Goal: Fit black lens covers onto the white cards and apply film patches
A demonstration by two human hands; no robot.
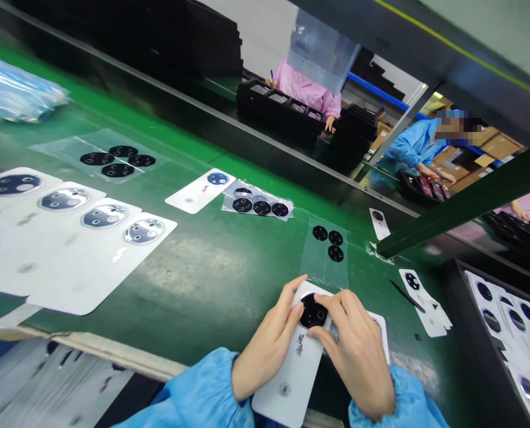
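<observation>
Beside a film sheet (326, 252) of black discs, both hands (318, 345) grip a white phone cover (294, 371).

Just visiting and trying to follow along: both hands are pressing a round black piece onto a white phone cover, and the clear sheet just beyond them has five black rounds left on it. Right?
Not quite. The head view shows the clear sheet holding three black rounds, not five. The rest stands: the left hand and right hand press a round black piece onto a white phone cover.
</observation>
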